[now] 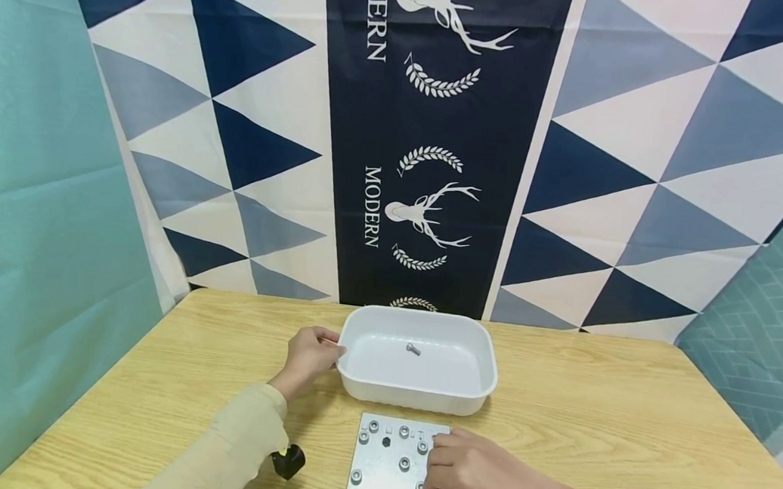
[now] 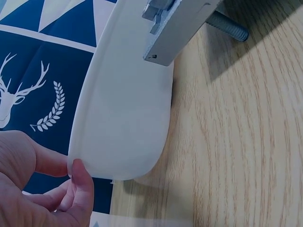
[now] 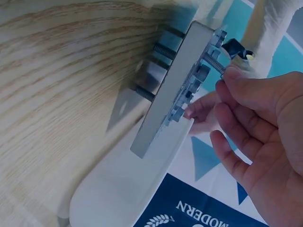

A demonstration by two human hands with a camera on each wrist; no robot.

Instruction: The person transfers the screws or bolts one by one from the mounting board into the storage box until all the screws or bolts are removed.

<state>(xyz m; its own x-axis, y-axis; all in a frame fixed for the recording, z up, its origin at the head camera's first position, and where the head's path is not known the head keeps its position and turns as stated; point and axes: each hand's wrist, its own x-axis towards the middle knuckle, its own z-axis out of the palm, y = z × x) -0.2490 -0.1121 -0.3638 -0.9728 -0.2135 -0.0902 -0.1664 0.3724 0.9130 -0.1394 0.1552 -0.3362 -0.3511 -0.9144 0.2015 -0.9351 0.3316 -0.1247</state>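
My left hand (image 1: 312, 356) grips the left rim of a white plastic tray (image 1: 414, 401), thumb and fingers pinching its edge in the left wrist view. One loose bolt (image 1: 414, 349) lies inside the tray. In front of it is a silver metal plate (image 1: 377, 486) fitted with several socket-head bolts (image 1: 405, 464), their threaded ends sticking out underneath in the right wrist view. Over the plate's right side, my right hand (image 1: 478, 474) pinches a threaded bolt (image 3: 214, 62) between thumb and index finger. Its tip is at the plate's top face; how deep it sits I cannot tell.
Everything rests on a light wooden table (image 1: 598, 410). A black device (image 1: 289, 462) shows beside my left sleeve. Behind the table hangs a patterned cloth (image 1: 434, 126), and a teal cloth (image 1: 36, 250) is at the left.
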